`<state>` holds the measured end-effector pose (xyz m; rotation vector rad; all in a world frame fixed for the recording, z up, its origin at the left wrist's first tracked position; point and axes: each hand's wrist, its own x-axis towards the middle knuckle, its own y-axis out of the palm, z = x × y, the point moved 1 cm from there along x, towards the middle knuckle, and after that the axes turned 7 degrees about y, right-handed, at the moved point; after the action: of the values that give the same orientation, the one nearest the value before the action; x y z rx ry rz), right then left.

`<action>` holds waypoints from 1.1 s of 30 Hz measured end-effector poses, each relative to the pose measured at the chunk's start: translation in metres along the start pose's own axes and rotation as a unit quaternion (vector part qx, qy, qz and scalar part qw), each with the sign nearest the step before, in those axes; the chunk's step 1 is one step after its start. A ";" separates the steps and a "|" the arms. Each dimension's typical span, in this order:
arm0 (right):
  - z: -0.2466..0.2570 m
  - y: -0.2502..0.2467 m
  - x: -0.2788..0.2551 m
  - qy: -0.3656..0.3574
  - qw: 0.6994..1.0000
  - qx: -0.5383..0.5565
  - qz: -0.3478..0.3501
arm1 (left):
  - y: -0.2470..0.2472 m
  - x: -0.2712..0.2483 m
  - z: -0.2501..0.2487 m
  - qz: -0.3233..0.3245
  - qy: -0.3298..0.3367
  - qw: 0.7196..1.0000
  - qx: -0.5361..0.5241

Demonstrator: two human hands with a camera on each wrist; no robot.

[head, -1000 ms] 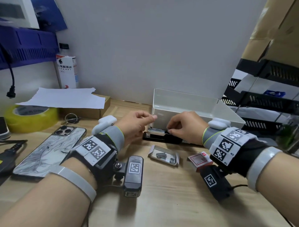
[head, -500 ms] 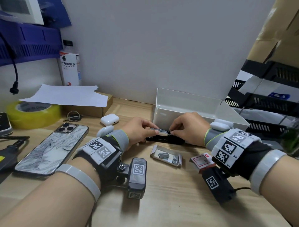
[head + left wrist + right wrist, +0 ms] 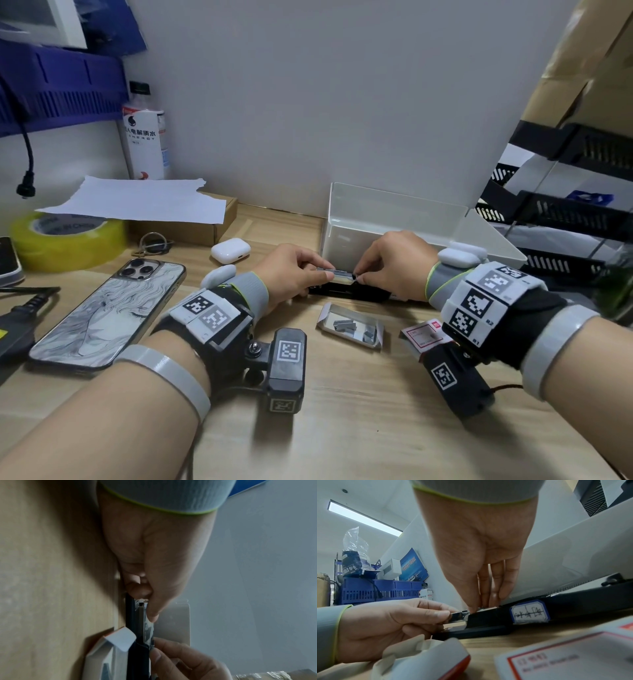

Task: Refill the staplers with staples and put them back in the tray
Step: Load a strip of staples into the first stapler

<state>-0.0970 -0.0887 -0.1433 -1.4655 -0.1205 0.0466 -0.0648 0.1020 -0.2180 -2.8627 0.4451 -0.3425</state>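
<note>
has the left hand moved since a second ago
Yes: the left hand has dropped from in front of the clear plastic tray wall to pinch the black stapler's metal rail.

Matt black plastic stapler (image 3: 349, 294) with a shiny metal rail (image 3: 337, 273) — on a smooth, pale wood-grain desk (image 3: 342, 428).

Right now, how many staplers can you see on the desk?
1: the stapler lies before the tray, held by both hands. Others may be hidden.
</note>
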 end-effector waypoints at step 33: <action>-0.072 -0.061 -0.048 0.004 0.990 -0.126 0.068 | 0.002 -0.006 -0.011 0.030 0.024 0.996 0.086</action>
<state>-0.1389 -0.1717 -0.0926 -1.7242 -0.0198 0.1399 -0.0737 0.1004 -0.2096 -2.6740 0.4852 -0.4169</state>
